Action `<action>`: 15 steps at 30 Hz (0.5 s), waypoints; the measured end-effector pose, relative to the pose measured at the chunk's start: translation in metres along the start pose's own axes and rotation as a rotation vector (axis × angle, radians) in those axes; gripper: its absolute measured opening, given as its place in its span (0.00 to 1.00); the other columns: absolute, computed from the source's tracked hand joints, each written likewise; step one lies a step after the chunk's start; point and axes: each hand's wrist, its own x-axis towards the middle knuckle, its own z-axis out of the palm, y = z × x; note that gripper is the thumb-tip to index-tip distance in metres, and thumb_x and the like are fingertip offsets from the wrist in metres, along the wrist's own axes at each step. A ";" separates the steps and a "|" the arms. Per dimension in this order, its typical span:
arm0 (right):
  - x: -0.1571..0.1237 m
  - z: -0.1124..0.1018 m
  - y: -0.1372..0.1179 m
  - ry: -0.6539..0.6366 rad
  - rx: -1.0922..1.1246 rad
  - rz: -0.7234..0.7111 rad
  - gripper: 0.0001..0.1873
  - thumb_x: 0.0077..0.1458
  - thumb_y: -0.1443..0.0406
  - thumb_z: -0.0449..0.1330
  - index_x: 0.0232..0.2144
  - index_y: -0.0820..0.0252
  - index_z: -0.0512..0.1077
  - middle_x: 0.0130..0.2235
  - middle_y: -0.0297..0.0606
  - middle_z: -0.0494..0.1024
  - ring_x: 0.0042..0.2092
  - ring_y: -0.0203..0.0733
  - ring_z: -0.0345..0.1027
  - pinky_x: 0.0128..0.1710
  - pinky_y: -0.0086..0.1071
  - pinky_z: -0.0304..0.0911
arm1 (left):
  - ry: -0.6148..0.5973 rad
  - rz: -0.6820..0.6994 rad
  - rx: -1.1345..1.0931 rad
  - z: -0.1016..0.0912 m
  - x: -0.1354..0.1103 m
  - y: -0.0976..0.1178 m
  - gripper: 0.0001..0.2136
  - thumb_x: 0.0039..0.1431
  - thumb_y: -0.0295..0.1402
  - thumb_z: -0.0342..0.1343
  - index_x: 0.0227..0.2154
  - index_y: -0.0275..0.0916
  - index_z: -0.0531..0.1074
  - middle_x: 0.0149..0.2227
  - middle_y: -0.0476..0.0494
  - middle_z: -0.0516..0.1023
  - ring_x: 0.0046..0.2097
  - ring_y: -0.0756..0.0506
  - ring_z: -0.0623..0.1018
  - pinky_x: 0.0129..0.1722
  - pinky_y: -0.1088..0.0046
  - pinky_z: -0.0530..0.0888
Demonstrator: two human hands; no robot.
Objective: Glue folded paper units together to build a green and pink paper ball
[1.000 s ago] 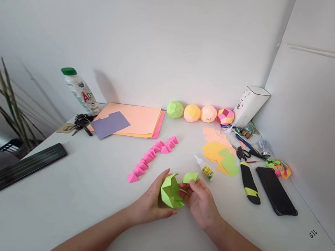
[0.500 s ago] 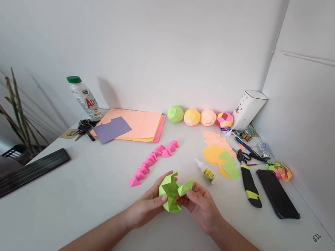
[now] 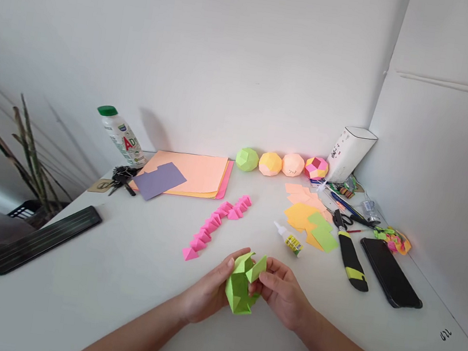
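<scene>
Head view — green paper model between both hands

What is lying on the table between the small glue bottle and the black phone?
In the head view, a black-and-yellow cutter lies between the glue bottle and the phone, next to green paper squares.

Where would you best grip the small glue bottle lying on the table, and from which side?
Probably across the labelled body of the glue bottle, from above, fingers on its two long sides. It lies flat on its side, and the white nozzle end tapers too thin for a firm pinch.
</scene>
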 end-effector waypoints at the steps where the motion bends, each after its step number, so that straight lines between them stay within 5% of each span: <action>1: 0.000 0.000 0.000 0.001 -0.001 -0.002 0.09 0.48 0.62 0.66 0.27 0.60 0.71 0.26 0.34 0.76 0.29 0.36 0.68 0.35 0.33 0.60 | 0.014 0.003 0.012 0.000 0.000 0.000 0.26 0.60 0.50 0.44 0.58 0.47 0.57 0.37 0.43 0.72 0.42 0.44 0.72 0.42 0.64 0.68; 15: 0.000 0.002 0.010 0.064 -0.098 -0.036 0.10 0.44 0.64 0.69 0.26 0.59 0.70 0.27 0.32 0.75 0.30 0.35 0.67 0.34 0.32 0.61 | 0.131 0.076 0.220 -0.004 -0.004 -0.006 0.29 0.60 0.50 0.45 0.62 0.48 0.50 0.53 0.40 0.69 0.53 0.40 0.69 0.49 0.61 0.68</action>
